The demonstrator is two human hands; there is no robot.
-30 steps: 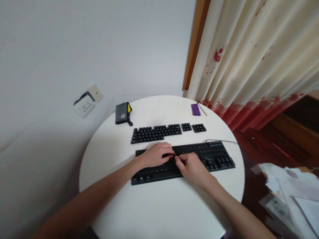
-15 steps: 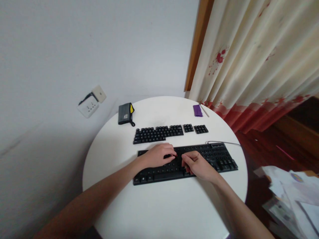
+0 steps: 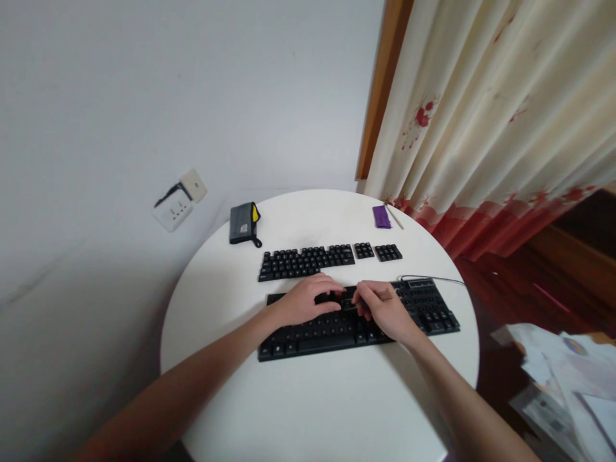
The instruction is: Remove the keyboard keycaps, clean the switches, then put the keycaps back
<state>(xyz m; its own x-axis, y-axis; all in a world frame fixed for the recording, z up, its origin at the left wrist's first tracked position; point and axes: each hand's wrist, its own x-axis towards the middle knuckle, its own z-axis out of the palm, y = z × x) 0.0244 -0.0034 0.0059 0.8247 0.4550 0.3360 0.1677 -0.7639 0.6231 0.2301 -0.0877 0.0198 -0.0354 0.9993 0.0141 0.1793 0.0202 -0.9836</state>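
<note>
Far left on counter (image 3: 312,398): grey pouch (image 3: 242,223), contents hidden. Near: black keyboard (image 3: 428,308) under left hand (image 3: 303,301), right hand (image 3: 385,311); grip unclear.

Nothing can be read. Marks on the keyboard (image 3: 423,308) and on the pouch (image 3: 242,222) at 11 o'clock are too small.

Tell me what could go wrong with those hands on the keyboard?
The loose keycaps lie in rows just behind the keyboard; the left hand or right hand could perhaps scatter them. The cable runs toward the table edge and might snag.
</note>
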